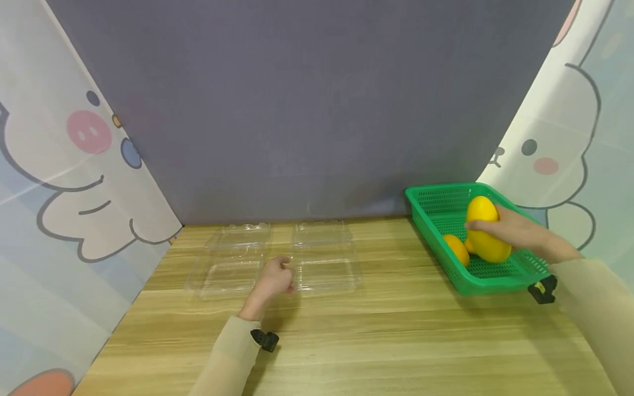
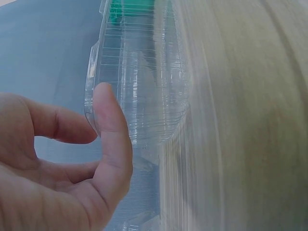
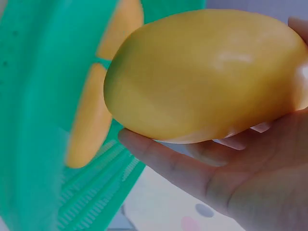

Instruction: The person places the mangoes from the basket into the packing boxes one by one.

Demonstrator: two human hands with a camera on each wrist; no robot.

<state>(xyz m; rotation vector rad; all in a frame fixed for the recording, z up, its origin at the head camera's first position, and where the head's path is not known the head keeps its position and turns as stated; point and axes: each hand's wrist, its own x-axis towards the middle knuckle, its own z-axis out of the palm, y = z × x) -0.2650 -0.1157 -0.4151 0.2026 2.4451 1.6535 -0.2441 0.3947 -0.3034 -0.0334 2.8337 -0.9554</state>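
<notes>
My right hand [image 1: 515, 228] grips a big smooth yellow mango [image 1: 487, 242] above the green basket [image 1: 426, 220]. In the right wrist view, the mango [image 3: 202, 77] has a greenish patch at one end, with my thumb and fingers around it. Orange fruits [image 1: 457, 250] lie in the basket below, partly hidden by the mango. My left hand [image 1: 274, 278] is at the near left edge of an opened clear plastic container [image 1: 327, 269]. The left wrist view shows thumb and a finger pinching the container's rim [image 2: 90, 79].
A second opened clear container [image 1: 233, 269] lies to the left on the wooden table [image 1: 346, 341]. A grey panel [image 1: 317, 110] stands behind the table. Cartoon-printed curtains [image 1: 64, 181] hang at both sides.
</notes>
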